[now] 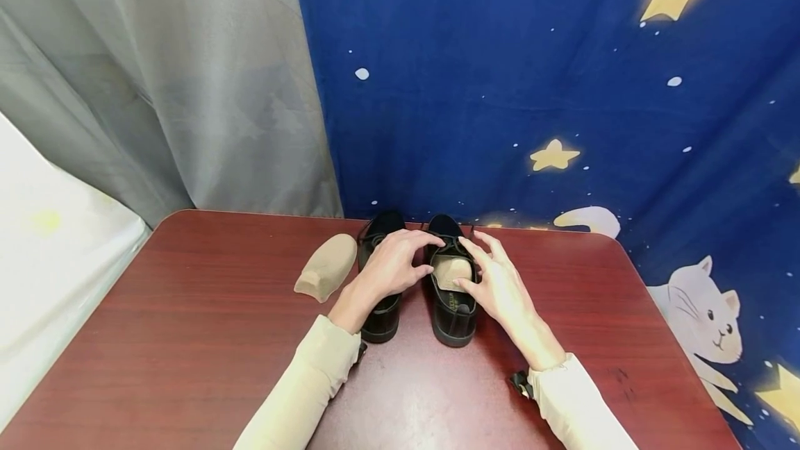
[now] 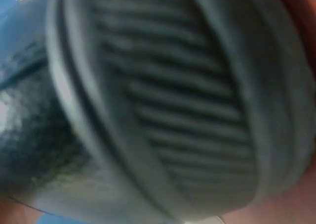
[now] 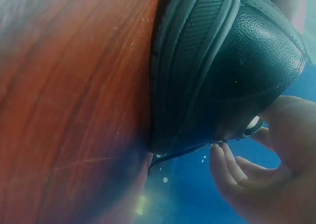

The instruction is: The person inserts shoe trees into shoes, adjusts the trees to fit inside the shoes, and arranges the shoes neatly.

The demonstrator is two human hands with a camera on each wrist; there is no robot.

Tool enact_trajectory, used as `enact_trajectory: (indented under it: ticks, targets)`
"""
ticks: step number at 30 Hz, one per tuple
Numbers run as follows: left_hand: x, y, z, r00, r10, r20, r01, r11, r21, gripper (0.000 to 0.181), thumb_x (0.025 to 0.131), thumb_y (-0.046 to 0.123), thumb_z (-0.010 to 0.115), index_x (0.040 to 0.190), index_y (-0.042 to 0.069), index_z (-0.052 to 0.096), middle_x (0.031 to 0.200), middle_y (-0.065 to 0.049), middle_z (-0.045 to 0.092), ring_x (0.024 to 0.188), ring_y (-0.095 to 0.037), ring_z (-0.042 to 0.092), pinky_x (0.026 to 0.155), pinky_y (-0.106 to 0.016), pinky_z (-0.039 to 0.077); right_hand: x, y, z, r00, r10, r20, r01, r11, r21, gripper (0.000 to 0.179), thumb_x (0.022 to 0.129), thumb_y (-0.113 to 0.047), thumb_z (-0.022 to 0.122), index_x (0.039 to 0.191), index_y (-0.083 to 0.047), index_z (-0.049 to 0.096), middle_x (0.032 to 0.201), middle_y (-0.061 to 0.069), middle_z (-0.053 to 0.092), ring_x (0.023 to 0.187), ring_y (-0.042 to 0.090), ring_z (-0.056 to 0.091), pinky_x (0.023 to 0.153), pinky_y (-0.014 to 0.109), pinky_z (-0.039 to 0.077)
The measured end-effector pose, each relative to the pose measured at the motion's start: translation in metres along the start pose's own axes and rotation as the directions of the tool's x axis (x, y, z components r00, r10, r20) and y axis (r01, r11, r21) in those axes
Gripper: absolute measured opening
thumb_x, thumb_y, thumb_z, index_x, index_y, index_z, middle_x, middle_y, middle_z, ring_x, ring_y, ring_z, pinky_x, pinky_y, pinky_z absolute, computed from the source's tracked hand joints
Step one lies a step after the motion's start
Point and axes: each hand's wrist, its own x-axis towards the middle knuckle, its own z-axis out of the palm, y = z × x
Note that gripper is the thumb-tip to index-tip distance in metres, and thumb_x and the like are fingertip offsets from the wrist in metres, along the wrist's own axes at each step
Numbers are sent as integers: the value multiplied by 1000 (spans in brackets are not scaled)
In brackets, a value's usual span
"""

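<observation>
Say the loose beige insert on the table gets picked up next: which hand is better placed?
Probably the left hand: it is over the left shoe, which stands beside the loose insert. The right hand is at the right shoe, farther off, and would have to reach across both shoes.

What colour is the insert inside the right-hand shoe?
Beige; the insert shows best in the head view.

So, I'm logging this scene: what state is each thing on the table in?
Left shoe: upright, partly hidden by the left hand.
Right shoe: upright.
Insert in right shoe: partly showing in the opening.
Loose beige insert: lying outside both shoes.
Right shoe's laces: partly covered; can't tell if tied.
</observation>
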Motion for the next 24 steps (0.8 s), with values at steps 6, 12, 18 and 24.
enact_trajectory:
  ticks: [6, 12, 18, 24]
  targets:
    - [1, -1, -4, 1000, 6, -14, -6, 999, -34, 45, 84, 22, 81, 126, 23, 67, 130, 3, 64, 123, -17, 55, 106, -38, 40, 1, 1, -1, 1000, -12, -1, 12, 1000, -17, 75, 76, -26, 88, 142, -14, 55, 145, 14, 46, 108, 29, 62, 87, 45, 53]
    - [0, -2, -9, 1000, 9, -14, -10, 998, -64, 44, 84, 22, 80, 126, 20, 67, 135, 0, 61, 132, -23, 50, 111, -39, 36, 1, 1, -2, 999, -46, 17, 46, 999, 21, 74, 79, -30, 84, 144, -15, 53, 146, 14, 47, 127, 36, 49, 103, 51, 42]
    - [-3, -2, -16, 1000, 7, -6, -8, 996, -92, 44, 85, 21, 79, 127, 18, 67, 139, -4, 58, 135, -27, 47, 113, -42, 34, 1, -1, -2, 997, -66, 30, 63, 994, 95, 70, 83, -31, 80, 146, -18, 51, 147, 10, 47, 132, 30, 45, 107, 50, 38]
    - [-5, 1, -24, 1000, 8, 14, -7, 997, -73, 45, 86, 23, 78, 129, 19, 66, 141, -2, 57, 135, -24, 47, 113, -41, 34, -1, -3, -1, 997, -68, 21, 65, 990, 121, 68, 85, -31, 78, 146, -18, 51, 149, 8, 45, 135, 29, 44, 108, 49, 37]
